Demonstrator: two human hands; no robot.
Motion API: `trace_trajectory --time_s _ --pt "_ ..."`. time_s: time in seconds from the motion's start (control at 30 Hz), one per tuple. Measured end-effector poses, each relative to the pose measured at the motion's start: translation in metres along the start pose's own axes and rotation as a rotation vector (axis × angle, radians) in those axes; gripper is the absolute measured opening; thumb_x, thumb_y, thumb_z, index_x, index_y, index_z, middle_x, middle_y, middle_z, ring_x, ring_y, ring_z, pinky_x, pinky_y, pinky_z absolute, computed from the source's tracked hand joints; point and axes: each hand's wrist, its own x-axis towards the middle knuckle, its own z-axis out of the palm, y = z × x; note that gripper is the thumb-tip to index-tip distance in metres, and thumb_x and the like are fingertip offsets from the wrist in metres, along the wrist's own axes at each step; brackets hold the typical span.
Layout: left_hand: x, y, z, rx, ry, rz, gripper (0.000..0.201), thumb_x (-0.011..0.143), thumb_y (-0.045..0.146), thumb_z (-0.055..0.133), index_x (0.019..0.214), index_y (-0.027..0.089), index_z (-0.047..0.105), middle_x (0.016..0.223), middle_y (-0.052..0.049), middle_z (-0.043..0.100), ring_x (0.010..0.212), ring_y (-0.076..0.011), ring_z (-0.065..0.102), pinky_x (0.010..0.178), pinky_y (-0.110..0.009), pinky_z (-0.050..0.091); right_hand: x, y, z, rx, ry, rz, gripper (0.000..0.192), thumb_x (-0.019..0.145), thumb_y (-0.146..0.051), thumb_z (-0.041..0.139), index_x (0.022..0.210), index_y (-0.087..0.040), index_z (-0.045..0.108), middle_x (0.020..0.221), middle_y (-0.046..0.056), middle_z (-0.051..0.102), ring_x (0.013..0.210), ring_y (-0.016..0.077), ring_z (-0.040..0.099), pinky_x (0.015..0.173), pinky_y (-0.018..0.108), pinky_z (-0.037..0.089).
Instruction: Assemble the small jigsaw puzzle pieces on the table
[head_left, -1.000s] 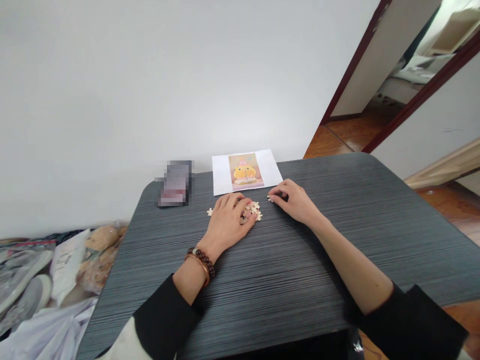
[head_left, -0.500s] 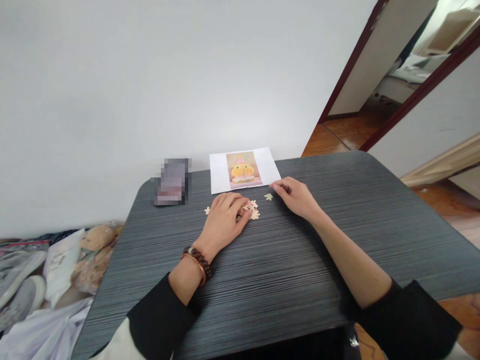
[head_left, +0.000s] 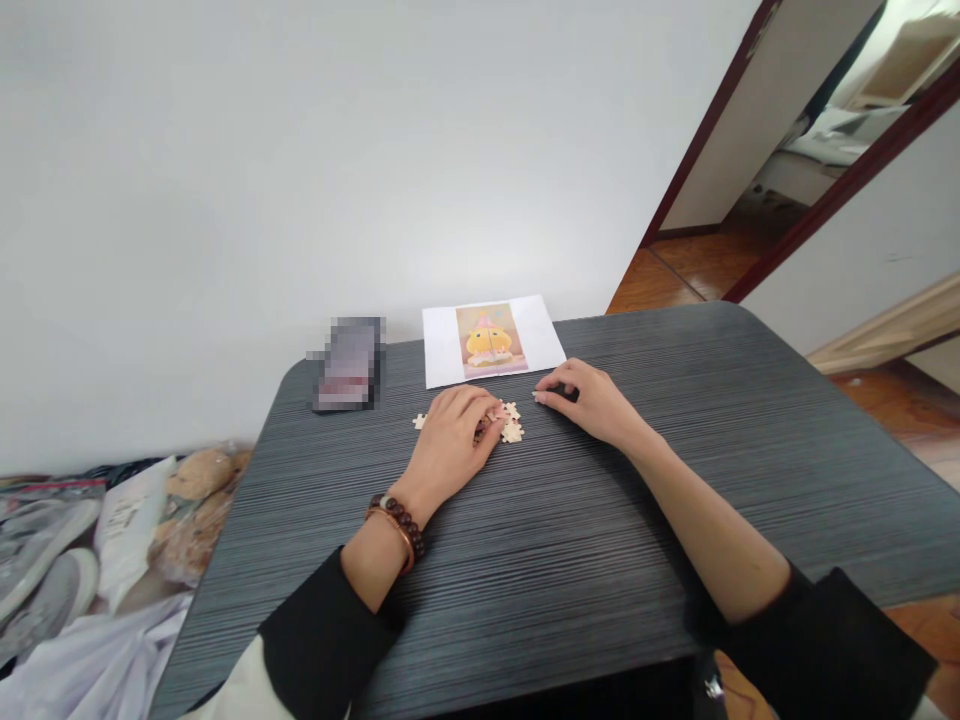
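Right hand (head_left: pixel 592 402) pinching puzzle piece (head_left: pixel 535 396), left hand (head_left: pixel 452 438) half-open over pile (head_left: pixel 513 429), wide tabletop (head_left: pixel 735 420) rightward

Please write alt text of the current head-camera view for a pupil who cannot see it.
A bare left hand partly covers a cluster of small, pale jigsaw pieces on a dark grey, streaked table, while the right hand touches a small, mostly hidden piece. Beyond lies a white paper sheet printed with a yellow cartoon figure.

One head-worn camera looks forward and down over the table (head_left: pixel 540 560)
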Motion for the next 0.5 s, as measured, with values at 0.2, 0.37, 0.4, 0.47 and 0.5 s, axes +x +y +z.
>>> trace_trajectory --time_s 0.2,0.37,0.4,0.47,0.5 --pt "-0.0018 -0.0009 0.0004 0.007 -0.028 -0.023 0.021 0.095 0.030 0.053 0.109 0.019 0.064 0.112 -0.007 0.063 0.110 -0.0232 0.055 0.100 -0.043 0.045 0.0009 0.0012 0.0015 -0.029 0.030 -0.016 0.018 0.091 -0.021 0.053 0.090 -0.019 0.071 0.086 0.005 0.066 0.072 0.0163 0.056 0.073 0.031 0.045" --pt "-0.0009 -0.0006 -0.0001 -0.023 -0.013 -0.020 0.020 0.096 0.030 0.052 0.105 0.020 0.065 0.109 -0.007 0.064 0.107 -0.0229 0.056 0.098 -0.043 0.046 0.0007 0.0028 0.0029 -0.028 0.065 0.005 0.019 0.091 -0.020 0.050 0.091 -0.019 0.069 0.088 0.006 0.067 0.076 0.0182 0.058 0.075 0.032 0.046" --pt "-0.0006 -0.0005 -0.0002 -0.027 -0.009 -0.019 0.020 0.096 0.030 0.051 0.106 0.020 0.065 0.109 -0.007 0.064 0.107 -0.0228 0.056 0.097 -0.043 0.046 0.0007 0.0031 0.0031 -0.026 0.072 0.010 0.020 0.091 -0.019 0.049 0.092 -0.019 0.069 0.088 0.006 0.067 0.076 0.0185 0.059 0.075 0.033 0.046" --pt "-0.0004 -0.0005 0.0000 -0.033 0.001 -0.016 0.020 0.097 0.031 0.051 0.106 0.020 0.064 0.108 -0.007 0.064 0.106 -0.0227 0.057 0.097 -0.043 0.046 0.0004 0.0034 0.0035 -0.023 0.090 0.018 0.020 0.091 -0.018 0.047 0.093 -0.019 0.068 0.089 0.006 0.067 0.079 0.0192 0.060 0.077 0.033 0.046" --pt "-0.0004 -0.0006 0.0001 -0.034 0.006 -0.014 0.020 0.097 0.031 0.051 0.106 0.020 0.064 0.108 -0.007 0.065 0.106 -0.0226 0.057 0.097 -0.043 0.046 0.0004 0.0033 0.0035 -0.022 0.099 0.020 0.021 0.091 -0.017 0.047 0.094 -0.019 0.067 0.090 0.006 0.067 0.080 0.0196 0.060 0.077 0.034 0.046"
